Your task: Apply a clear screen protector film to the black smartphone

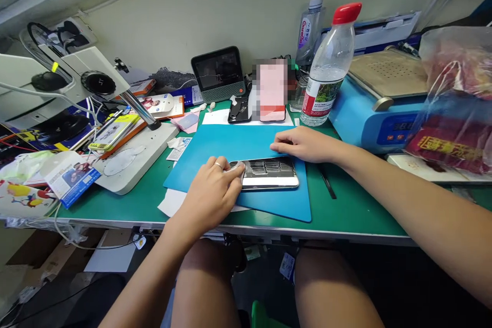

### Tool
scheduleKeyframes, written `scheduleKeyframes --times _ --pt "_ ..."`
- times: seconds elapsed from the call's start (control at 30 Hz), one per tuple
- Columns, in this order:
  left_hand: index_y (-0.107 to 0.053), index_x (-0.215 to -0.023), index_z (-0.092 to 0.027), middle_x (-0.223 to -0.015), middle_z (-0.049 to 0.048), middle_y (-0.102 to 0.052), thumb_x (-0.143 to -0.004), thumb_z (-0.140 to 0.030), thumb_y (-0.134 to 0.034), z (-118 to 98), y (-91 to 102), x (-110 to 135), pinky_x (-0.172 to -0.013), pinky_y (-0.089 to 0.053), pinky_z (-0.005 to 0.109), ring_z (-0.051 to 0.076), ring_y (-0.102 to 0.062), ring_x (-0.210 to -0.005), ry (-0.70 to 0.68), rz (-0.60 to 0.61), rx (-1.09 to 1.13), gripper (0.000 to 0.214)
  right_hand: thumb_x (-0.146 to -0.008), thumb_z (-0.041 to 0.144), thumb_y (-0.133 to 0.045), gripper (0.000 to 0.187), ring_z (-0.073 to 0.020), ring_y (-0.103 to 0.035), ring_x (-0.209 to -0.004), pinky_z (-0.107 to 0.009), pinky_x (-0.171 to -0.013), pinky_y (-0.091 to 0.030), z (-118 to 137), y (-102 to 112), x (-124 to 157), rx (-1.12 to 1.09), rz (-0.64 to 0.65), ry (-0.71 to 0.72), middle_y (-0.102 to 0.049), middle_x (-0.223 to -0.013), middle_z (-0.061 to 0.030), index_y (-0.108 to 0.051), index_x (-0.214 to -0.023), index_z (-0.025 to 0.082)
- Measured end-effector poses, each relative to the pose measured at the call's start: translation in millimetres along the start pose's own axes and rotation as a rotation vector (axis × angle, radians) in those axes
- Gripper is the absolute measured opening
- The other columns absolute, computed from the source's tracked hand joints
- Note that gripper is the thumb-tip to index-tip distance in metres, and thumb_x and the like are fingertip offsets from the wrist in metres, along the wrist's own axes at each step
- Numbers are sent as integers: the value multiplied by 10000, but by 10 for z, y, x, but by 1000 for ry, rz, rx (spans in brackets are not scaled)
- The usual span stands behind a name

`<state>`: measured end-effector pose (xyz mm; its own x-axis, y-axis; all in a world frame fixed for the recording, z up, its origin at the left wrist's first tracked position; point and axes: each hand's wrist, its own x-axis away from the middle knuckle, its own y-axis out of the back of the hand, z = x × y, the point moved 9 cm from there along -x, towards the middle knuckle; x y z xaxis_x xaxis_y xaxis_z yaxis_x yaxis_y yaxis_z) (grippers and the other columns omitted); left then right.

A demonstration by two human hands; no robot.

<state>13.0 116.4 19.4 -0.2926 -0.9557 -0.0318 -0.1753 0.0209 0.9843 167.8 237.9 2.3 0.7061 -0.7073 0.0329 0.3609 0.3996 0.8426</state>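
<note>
A smartphone (271, 174) lies flat on the blue mat (234, 138); black and silver strips and a white band show on its upward face. My left hand (215, 184), with a ring on one finger, covers the phone's left end. Its fingers are closed on a small whitish piece, perhaps tissue, pressed against the phone. Just beyond the phone's far edge, my right hand (294, 141) rests on the mat with its fingers curled in. Whatever it may hold is hidden. A thin black tool (327, 184) lies on the green table to the right.
Behind the mat stand a small display (219, 74), a black phone part (240, 109) and a red-capped water bottle (326, 69). A blue machine (369, 113) and a plastic bag (453, 102) are on the right. The left side holds a microscope stand (136, 164) and cluttered papers.
</note>
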Motion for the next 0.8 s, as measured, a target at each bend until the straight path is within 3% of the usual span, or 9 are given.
scheduleKeyframes --times 0.1,0.33,0.53,0.8 --pt "-690 -1321 -201 -1010 108 -585 -1043 -204 -326 2 2 -89 -896 -441 458 297 -497 -961 9 2 -49 458 -937 658 -476 481 -194 -558 -709 -336 -673 -352 -14 3 -6 -7 -7 8 -638 -756 -17 -590 -768 223" --pt "-707 -1263 -171 -978 110 -583 -1042 -223 -322 -74 10 149 -835 -419 446 295 -495 -926 -5 -8 -125 446 -928 657 -504 475 -185 -536 -673 -337 -663 -343 -18 -8 -9 -11 -13 23 -609 -714 -4 -570 -744 224" --pt "-749 -1120 -189 -939 101 -574 -1041 -226 -338 -93 40 -137 -818 -402 441 295 -497 -927 -77 56 -123 421 -925 664 -501 485 -181 -522 -679 -333 -657 -329 -11 10 7 -12 -32 14 -597 -713 -2 -562 -733 223" --pt "-699 -1333 -207 -929 79 -563 -1074 -260 -317 -96 36 143 -797 -391 420 275 -486 -903 -144 74 -45 464 -942 643 -482 483 -177 -525 -670 -328 -654 -328 13 9 0 15 -37 31 -614 -714 -13 -587 -738 219"
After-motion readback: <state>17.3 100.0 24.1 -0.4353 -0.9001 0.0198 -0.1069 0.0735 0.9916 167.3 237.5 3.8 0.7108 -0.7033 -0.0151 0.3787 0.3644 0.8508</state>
